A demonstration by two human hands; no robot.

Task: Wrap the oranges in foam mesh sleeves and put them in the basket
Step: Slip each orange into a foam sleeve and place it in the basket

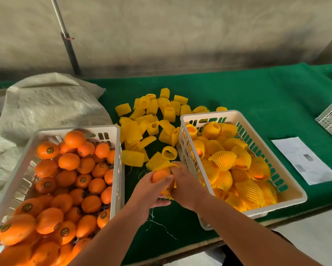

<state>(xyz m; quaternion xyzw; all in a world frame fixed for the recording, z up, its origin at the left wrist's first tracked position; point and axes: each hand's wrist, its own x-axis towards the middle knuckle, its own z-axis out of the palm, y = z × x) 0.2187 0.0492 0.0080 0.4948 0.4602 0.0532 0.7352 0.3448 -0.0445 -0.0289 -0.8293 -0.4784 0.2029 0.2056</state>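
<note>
I have one orange (160,175) held up over the green surface (257,96), between the two baskets, with a yellow foam mesh sleeve (158,163) perched on its far end and barely started over the fruit. My left hand (149,191) cups the orange from below, fingers curled round it. My right hand (186,184) lies over the near side and seems to pinch the sleeve's edge, though its fingertips are hidden from me.

As I judge it, the way to do this well is to stretch the sleeve's mouth wide, then draw it evenly down while the left hand turns the fruit, so the mesh doesn't bunch on one side. I'd aim to cover the orange's widest part fully; a half-seated sleeve could slip off in the pile.

The right basket (288,186), just beside my right hand, already holds many wrapped oranges. The left basket (115,129) holds bare ones. Spare sleeves (151,120) lie scattered beyond.
</note>
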